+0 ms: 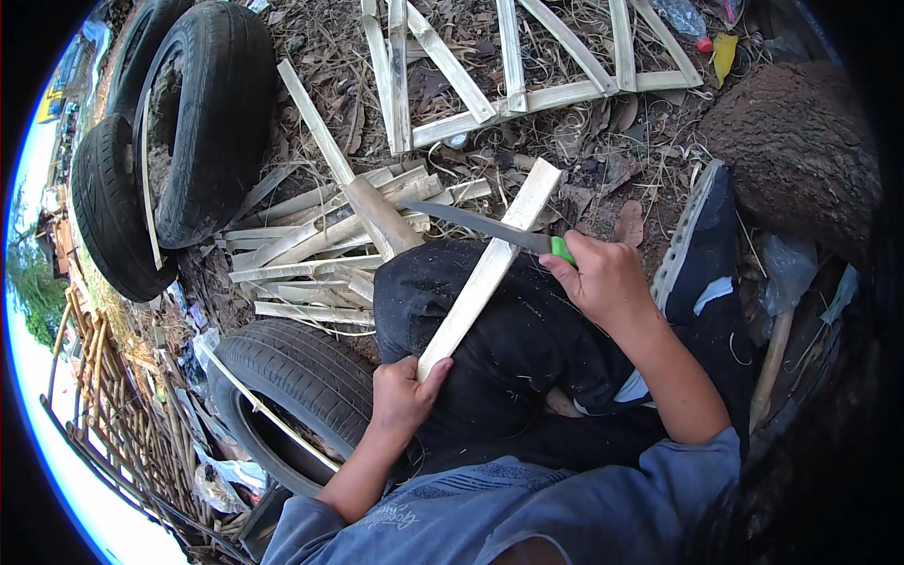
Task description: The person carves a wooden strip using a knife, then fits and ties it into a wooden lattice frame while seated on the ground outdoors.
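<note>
My left hand is closed round the lower end of a pale split-bamboo strip. The strip slants up and to the right across my dark-trousered leg, its far end beyond the knee. In my right hand is a knife with a green handle, most of it hidden by my fingers. Its long grey blade points left and lies across the upper part of the strip, apparently touching it. Just left of my knee stands a thicker bamboo piece, with a pile of split bamboo strips behind it.
Several more strips lie spread at the far side on leaf-strewn soil. Old tyres stand at the far left, and another tyre is beside my left arm. A thick trunk is at right. Bamboo poles are stacked far left.
</note>
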A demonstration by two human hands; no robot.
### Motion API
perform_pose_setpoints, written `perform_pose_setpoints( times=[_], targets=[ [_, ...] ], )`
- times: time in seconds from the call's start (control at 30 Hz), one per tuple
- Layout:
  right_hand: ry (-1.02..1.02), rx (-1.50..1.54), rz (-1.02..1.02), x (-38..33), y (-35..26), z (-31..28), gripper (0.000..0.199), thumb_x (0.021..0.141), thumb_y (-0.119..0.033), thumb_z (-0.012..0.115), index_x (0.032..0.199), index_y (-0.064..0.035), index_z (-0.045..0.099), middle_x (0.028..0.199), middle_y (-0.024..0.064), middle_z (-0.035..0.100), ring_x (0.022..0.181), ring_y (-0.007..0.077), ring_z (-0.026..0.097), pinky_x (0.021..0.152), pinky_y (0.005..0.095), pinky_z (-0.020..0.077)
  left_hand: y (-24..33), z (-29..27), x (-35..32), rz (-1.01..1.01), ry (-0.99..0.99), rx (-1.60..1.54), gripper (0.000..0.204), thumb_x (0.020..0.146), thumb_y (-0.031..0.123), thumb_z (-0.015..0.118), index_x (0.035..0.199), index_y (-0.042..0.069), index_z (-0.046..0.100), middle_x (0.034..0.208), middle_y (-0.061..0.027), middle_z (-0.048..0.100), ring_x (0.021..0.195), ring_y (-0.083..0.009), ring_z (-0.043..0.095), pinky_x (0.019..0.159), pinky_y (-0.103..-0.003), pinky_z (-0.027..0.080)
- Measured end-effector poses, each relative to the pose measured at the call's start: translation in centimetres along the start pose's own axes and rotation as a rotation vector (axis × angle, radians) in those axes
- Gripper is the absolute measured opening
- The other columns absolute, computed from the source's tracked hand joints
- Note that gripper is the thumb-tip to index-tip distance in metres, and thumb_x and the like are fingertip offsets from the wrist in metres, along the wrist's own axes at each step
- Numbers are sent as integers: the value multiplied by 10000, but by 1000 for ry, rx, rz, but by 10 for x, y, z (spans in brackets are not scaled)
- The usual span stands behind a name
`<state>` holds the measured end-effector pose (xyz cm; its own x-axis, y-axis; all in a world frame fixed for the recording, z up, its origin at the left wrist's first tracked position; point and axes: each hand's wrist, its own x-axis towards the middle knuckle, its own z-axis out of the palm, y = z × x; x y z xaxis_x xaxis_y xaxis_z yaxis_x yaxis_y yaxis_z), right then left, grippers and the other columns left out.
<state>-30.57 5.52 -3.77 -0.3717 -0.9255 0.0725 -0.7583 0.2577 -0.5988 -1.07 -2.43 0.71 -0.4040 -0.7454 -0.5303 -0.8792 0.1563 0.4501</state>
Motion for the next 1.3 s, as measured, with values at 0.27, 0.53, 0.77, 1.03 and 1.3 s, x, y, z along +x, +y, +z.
perform_pose_setpoints(
  times=[0.27,0.53,0.77,1.03,1.3],
  targets=[
    [-96,-332,535,37,75,-9,439,962,-446,530,816,-44,626,633,166,626,619,369,642,590,475,500,2,5,0,154,101,89,537,831,407,732,565,-28,563,520,-242,529,499,-410,576,472,-428,457],
    [-83,72,87,30,-23,-32,464,970,-449,514,759,-39,564,537,161,560,541,370,613,515,474,458,5,-7,9,-238,-186,-323,469,818,365,781,629,-47,656,466,-109,564,432,-102,565,415,-296,425],
    [-248,-157,46,34,7,-6,484,939,-492,533,712,-68,587,549,132,595,549,326,641,510,436,504,4,1,0,88,25,-74,507,826,333,769,557,-29,538,469,-210,461,406,-357,522,412,-382,398],
    [-55,-563,341,55,61,-61,436,960,-438,522,806,-44,627,624,155,621,599,377,629,539,457,498,-1,8,-4,120,66,-79,528,831,377,749,547,-17,541,487,-219,488,423,-386,514,422,-412,409],
    [-142,-212,12,32,-33,-44,454,927,-467,576,742,-53,601,580,137,604,544,346,624,544,457,501,0,11,-4,61,73,-158,543,826,378,751,507,9,514,486,-211,498,446,-380,552,418,-414,413]
  ],
)
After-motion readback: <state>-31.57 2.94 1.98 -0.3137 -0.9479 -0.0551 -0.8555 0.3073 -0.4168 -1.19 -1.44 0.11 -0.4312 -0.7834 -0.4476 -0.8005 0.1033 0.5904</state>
